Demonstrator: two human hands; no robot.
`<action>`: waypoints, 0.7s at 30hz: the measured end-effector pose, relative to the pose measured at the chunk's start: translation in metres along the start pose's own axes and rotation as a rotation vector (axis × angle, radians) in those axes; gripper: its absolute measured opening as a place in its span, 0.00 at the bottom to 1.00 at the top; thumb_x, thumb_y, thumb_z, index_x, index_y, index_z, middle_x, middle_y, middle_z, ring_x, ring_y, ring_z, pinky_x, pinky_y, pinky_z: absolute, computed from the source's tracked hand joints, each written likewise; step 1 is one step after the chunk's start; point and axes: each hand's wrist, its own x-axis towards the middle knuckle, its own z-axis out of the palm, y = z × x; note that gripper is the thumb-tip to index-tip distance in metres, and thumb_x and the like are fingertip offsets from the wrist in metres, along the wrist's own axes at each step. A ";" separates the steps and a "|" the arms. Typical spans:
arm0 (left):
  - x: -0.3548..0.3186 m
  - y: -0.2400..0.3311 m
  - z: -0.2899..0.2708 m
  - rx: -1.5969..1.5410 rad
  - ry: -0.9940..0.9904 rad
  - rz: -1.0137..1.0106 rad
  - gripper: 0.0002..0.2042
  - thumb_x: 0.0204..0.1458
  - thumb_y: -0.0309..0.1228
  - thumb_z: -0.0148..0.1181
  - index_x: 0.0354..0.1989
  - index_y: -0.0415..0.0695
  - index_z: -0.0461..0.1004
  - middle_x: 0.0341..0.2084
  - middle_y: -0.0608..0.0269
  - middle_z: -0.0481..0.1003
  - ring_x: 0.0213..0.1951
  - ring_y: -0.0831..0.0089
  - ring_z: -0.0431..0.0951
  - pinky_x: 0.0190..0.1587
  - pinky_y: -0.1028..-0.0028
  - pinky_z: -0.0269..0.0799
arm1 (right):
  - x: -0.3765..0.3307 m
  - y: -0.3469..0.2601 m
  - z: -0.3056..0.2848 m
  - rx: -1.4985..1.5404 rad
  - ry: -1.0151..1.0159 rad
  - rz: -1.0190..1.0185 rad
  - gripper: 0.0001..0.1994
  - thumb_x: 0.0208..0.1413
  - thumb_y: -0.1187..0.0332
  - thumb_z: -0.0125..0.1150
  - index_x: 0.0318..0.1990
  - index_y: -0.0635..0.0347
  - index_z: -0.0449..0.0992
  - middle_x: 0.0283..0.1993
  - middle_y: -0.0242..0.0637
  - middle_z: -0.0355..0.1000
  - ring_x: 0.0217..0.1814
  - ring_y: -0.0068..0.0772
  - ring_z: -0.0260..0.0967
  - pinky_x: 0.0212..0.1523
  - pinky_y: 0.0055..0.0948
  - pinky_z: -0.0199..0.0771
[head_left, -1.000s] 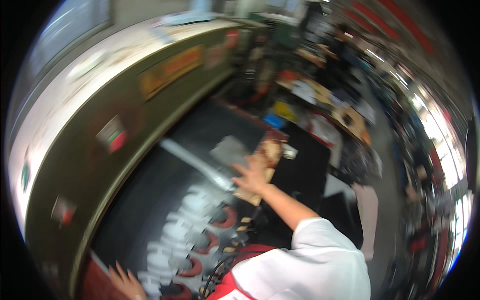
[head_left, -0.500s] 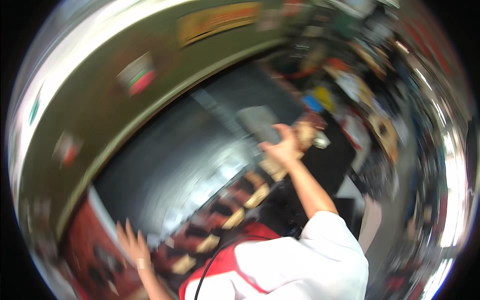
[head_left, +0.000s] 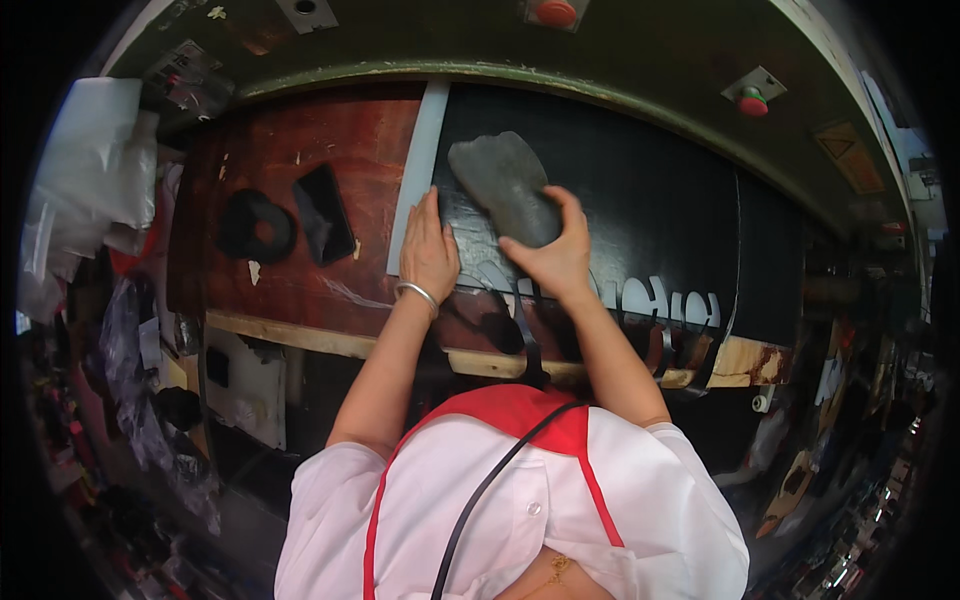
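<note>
A flat grey piece (head_left: 503, 183), shaped roughly like a shoe sole, lies over a black sheet (head_left: 640, 190) on the bench. My right hand (head_left: 556, 252) grips its near right end between thumb and fingers. With fingers straight and together, my left hand (head_left: 431, 250) lies flat at the sheet's left end, beside a pale grey strip (head_left: 415, 180), and holds nothing. Pale cut-out shapes (head_left: 665, 300) and dark curved strips (head_left: 525, 330) lie along the near edge, to the right of my hands.
On the reddish-brown board (head_left: 375, 130) at left are a black ring-shaped roll (head_left: 255, 226) and a black block (head_left: 324, 214). A green machine beam (head_left: 440, 40) with red push buttons (head_left: 752, 100) runs across the back. Clear plastic sheeting (head_left: 90, 190) hangs at far left.
The view has swung round and steadied. My left hand has come in from wide at the left and now rests close to my right hand, which still grips the grey piece.
</note>
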 end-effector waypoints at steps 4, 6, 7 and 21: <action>0.007 -0.002 0.002 0.033 0.044 0.053 0.28 0.53 0.19 0.50 0.65 0.35 0.54 0.57 0.41 0.66 0.59 0.43 0.65 0.62 0.57 0.61 | 0.005 0.000 0.030 -0.273 0.019 -0.252 0.44 0.27 0.65 0.78 0.60 0.60 0.65 0.58 0.55 0.60 0.61 0.60 0.56 0.60 0.48 0.62; 0.012 -0.003 0.003 0.038 0.025 0.039 0.28 0.53 0.19 0.50 0.65 0.34 0.55 0.57 0.41 0.66 0.59 0.43 0.65 0.62 0.57 0.61 | 0.007 0.008 0.028 -0.266 -0.015 -0.246 0.44 0.30 0.63 0.77 0.61 0.61 0.63 0.60 0.55 0.59 0.64 0.59 0.55 0.62 0.48 0.60; 0.015 -0.003 0.004 0.037 0.020 0.035 0.28 0.53 0.19 0.50 0.65 0.34 0.55 0.57 0.41 0.66 0.59 0.43 0.65 0.62 0.57 0.62 | 0.011 0.013 0.023 -0.231 -0.072 -0.247 0.43 0.33 0.63 0.77 0.61 0.61 0.64 0.60 0.54 0.60 0.63 0.58 0.56 0.61 0.47 0.62; 0.044 -0.048 -0.023 -0.013 -0.114 -0.406 0.15 0.60 0.36 0.56 0.46 0.37 0.75 0.37 0.46 0.79 0.39 0.54 0.80 0.41 0.63 0.73 | 0.171 0.063 -0.169 -0.563 0.540 -0.398 0.09 0.60 0.66 0.50 0.29 0.60 0.70 0.32 0.45 0.67 0.36 0.53 0.62 0.38 0.45 0.62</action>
